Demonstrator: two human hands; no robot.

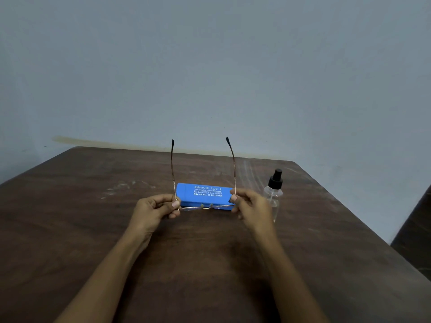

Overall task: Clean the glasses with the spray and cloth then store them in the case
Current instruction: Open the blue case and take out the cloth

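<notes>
Fingers [175,203] of both hands pinch the outer ends of a thin gold-wire pair of glasses [206,207] with clear lenses. Thumb and forefinger close on each hinge corner, and the other fingers curl below. The left hand [154,209] holds one end and the right hand [249,205] the other, so the frame's long axis runs straight across between them, equally near to both. The glasses sit low over a dark brown wooden table [93,229]. Both temple arms are unfolded and stand up and away from the person, dark tips topmost.

Just behind, parallel to the frame, lies a closed bright blue rectangular case [205,194] with white print. A clear plastic spray bottle [274,190] with a black pump top stands upright just beyond the right hand, the nearer hand to it. No cloth is visible. Spraying likely needs the right hand freed.
</notes>
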